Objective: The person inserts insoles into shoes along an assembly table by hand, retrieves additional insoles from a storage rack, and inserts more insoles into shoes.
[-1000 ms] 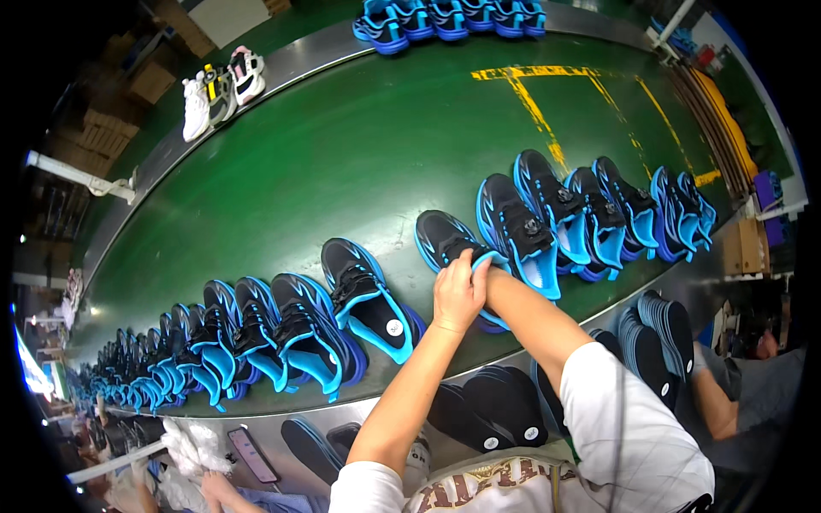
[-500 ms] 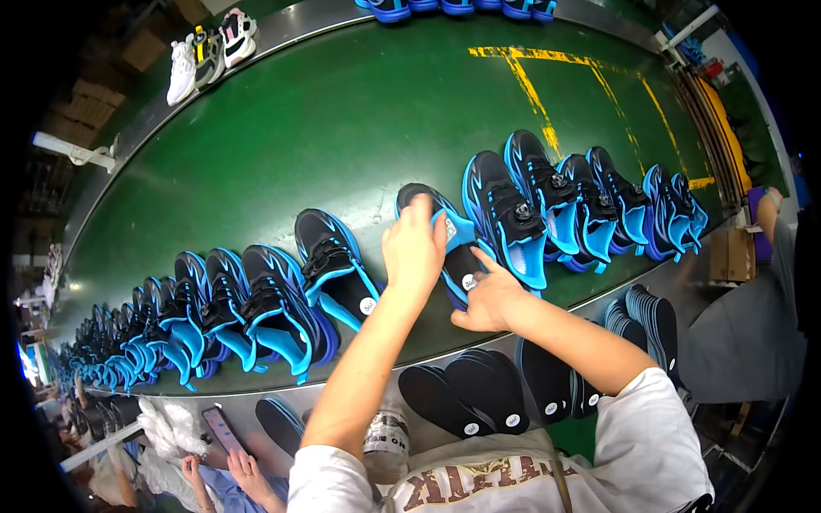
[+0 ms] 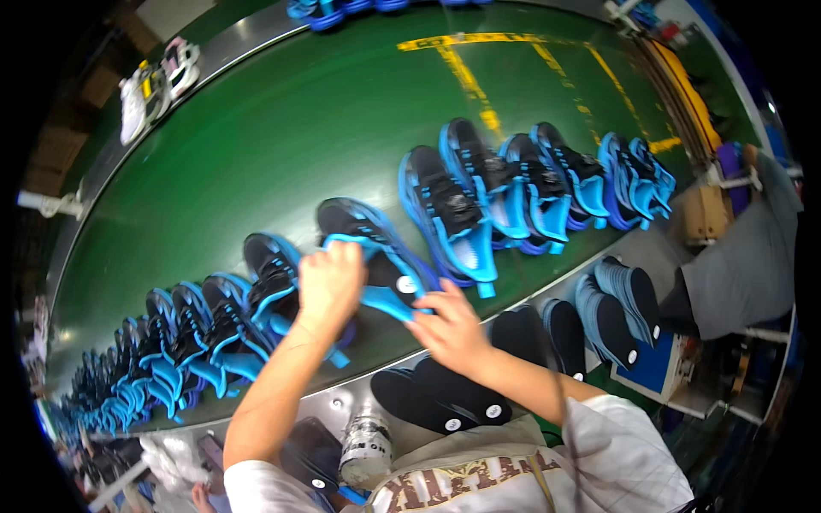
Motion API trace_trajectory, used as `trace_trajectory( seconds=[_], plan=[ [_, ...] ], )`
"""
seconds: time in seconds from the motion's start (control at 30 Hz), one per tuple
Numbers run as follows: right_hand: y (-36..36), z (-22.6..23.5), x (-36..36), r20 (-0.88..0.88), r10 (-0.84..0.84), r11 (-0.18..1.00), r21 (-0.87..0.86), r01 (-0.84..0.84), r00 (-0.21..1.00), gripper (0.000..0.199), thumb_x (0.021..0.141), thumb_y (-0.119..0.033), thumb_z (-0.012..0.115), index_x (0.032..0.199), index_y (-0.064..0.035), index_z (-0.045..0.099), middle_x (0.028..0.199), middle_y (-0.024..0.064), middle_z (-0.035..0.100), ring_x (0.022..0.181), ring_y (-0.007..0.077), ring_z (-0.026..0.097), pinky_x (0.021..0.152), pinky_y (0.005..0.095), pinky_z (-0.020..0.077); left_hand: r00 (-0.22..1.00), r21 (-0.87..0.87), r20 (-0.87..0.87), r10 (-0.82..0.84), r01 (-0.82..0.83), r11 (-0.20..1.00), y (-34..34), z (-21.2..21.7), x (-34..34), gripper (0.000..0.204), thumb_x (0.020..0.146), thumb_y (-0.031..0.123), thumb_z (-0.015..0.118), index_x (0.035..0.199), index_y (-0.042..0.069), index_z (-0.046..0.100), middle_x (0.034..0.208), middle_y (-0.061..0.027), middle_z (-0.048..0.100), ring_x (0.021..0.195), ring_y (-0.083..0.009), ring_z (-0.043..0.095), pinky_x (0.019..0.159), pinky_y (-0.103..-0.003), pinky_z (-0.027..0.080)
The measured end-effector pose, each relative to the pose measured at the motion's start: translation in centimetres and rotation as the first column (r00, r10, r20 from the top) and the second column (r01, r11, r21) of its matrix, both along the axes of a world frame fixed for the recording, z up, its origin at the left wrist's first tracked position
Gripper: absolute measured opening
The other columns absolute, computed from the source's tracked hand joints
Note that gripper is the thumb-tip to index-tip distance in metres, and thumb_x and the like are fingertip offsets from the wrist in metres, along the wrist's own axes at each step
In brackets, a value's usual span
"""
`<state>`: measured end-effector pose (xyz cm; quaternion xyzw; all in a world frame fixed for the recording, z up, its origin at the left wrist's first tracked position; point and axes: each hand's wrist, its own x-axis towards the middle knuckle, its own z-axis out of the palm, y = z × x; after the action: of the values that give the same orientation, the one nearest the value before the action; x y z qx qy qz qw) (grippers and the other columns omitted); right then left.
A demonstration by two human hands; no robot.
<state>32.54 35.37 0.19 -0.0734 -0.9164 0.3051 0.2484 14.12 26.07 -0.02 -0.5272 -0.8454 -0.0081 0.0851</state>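
Note:
A black and blue sneaker lies on its side on the green conveyor belt, in a long row of similar sneakers. My left hand grips its blue edge near the heel end. My right hand holds the other end of the same shoe, by a small white round tag. Both forearms reach up from the lower edge. The neighbouring sneaker on the left is partly hidden behind my left hand.
Several black insoles lie on the metal ledge in front of me, with more insoles to the right. A plastic bottle stands by my chest. White sneakers sit at the belt's far left. Another person stands right.
The row of sneakers has shifted left along the belt. My hands have dropped lower in view, both now gripping one shoe; earlier the left hand rested on top of it.

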Motion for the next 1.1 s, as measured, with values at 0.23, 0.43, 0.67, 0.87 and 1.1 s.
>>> trace_trajectory(
  seconds=[0.23,0.43,0.67,0.87,1.1],
  plan=[
    [1.1,3.0,2.4,0.101,-0.169,0.964,-0.193,0.186,0.98,0.02,0.077,-0.014,0.06,0.093,-0.003,0.058,0.103,0.0134,0.053,0.094,0.0313,0.052,0.09,0.0394,0.0393,0.998,-0.336,-0.062,-0.033,0.01,0.942,2.4,-0.5,-1.9,0.01,0.075,0.012,0.049,0.082,0.006,0.051,0.078,-0.0112,0.059,0.066,-0.0232,0.062,0.057,-0.035,0.047],
    [12.2,8.0,19.2,0.351,-0.508,0.861,0.164,0.482,0.787,0.035,0.07,-0.014,0.065,0.1,-0.0021,0.054,0.113,0.0188,0.049,0.102,0.0352,0.049,0.087,0.0402,0.0409,0.935,0.058,0.351,0.053,-0.078,0.995,0.3,1.7,-2.9,0.015,0.08,0.014,0.047,0.083,-0.001,0.049,0.077,-0.0199,0.056,0.067,-0.0353,0.058,0.061,-0.042,0.045],
    [15.9,7.3,31.8,0.719,-0.525,0.851,0.436,0.293,0.455,0.039,0.058,-0.02,0.075,0.083,-0.007,0.048,0.112,0.0132,0.047,0.124,0.0321,0.029,0.105,0.0481,0.0115,0.095,0.324,0.906,-0.412,-0.782,0.532,2.0,4.9,3.6,0.018,0.086,0.019,0.046,0.072,0.009,0.045,0.06,0.0024,0.041,0.044,-0.0065,0.032,0.04,-0.02,0.026],
    [15.2,12.4,27.4,0.294,-0.59,0.805,0.147,0.574,0.752,0.045,0.061,-0.014,0.072,0.098,-0.0033,0.049,0.11,0.0173,0.048,0.106,0.0326,0.047,0.093,0.0397,0.0339,0.775,0.17,0.607,0.178,-0.345,0.923,7.6,3.8,8.3,0.034,0.083,0.039,0.05,0.084,0.005,0.045,0.069,-0.0239,0.056,0.064,-0.0416,0.055,0.054,-0.048,0.042],
    [11.4,14.0,9.7,0.073,-0.233,0.917,0.349,0.194,0.97,0.022,0.062,-0.017,0.069,0.08,-0.0065,0.062,0.11,0.0143,0.053,0.074,0.0258,0.052,0.065,0.0347,0.0436,0.959,0.059,0.277,-0.062,0.047,0.997,11.2,2.5,4.2,0.048,0.081,0.04,0.052,0.112,0.003,0.045,0.06,-0.0145,0.059,0.055,-0.0315,0.059,0.051,-0.039,0.046]
  ],
)
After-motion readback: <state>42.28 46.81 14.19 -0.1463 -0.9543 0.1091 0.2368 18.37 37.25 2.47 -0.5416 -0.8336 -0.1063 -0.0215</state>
